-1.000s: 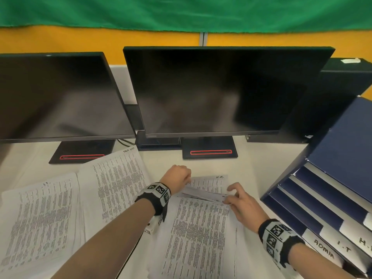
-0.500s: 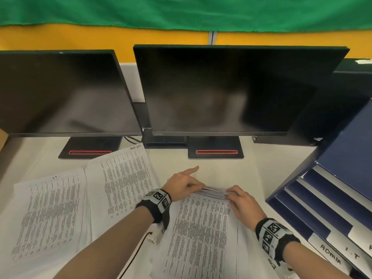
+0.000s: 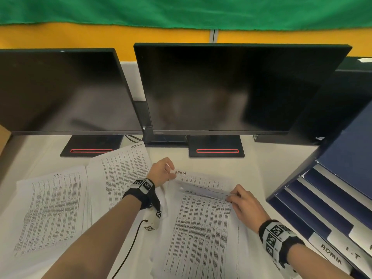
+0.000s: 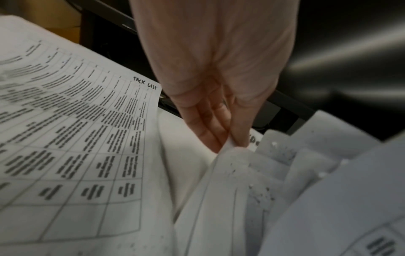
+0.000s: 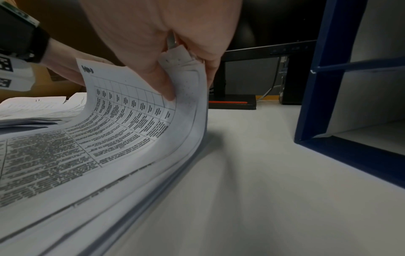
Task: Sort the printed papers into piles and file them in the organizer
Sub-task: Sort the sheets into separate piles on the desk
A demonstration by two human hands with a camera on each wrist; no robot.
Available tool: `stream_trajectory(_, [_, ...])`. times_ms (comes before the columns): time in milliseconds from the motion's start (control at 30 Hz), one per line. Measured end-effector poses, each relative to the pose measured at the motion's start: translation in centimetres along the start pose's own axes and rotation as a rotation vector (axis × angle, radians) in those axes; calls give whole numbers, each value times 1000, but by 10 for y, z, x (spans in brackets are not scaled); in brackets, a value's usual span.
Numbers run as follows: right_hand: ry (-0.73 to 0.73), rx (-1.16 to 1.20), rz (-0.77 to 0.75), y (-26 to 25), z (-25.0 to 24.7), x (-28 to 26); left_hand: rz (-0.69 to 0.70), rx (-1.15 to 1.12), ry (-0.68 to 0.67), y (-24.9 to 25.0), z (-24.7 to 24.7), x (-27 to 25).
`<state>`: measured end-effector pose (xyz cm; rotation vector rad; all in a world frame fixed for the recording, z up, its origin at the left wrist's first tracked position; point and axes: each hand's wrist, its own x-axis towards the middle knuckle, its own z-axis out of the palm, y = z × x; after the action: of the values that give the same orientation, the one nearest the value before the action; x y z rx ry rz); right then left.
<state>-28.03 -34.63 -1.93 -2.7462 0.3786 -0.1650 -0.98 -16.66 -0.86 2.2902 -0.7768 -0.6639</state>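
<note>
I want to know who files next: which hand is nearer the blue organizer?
Right. The right hand pinches the lifted sheets' right edge, beside the blue organizer. The left hand pinches their far left corner, farther away.

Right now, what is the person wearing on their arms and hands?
Both forearms are bare, with no sleeves. The left hand and right hand have no gloves. Each wrist has a black band carrying white blocks printed with black square-patterned markers. A thin black cable hangs from the left band, near a few more small marker tags.
</note>
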Motion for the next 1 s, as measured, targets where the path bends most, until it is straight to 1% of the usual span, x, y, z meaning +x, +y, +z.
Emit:
stream_trajectory(167, [-9,19,5,1,1,0,16,-19,30,2,2,1])
stream_trajectory(300, [-24,30,19,1,2,1,2,31,-22,5,2,2])
stream_trajectory(333, [-34,30,25,2,1,2,19,50,-33,9,1,2])
stream_trajectory(400, [-50,36,42,4,-2,4,71,68,-2,19,-1,1])
stream_trajectory(500, [-107,50,64,10,-10,11,165,65,110,44,-5,-3])
stream_trajectory(600, [-210,36,101,16,-14,16,315,-2,271,77,-21,-15])
stream_trajectory(733, [-293,48,160,21,-15,23,518,-101,520,116,-63,-32])
stream_trajectory(833, [-314,52,202,22,-16,29,628,-183,650,135,-101,-46])
stream_trajectory(900, [-346,59,243,21,-16,33,651,-266,726,136,-125,-47])
stream_trajectory(933, [-361,65,263,21,-16,34,640,-320,756,133,-136,-45])
stream_trajectory(1000, [-364,77,287,23,-16,37,560,-421,771,121,-154,-37])
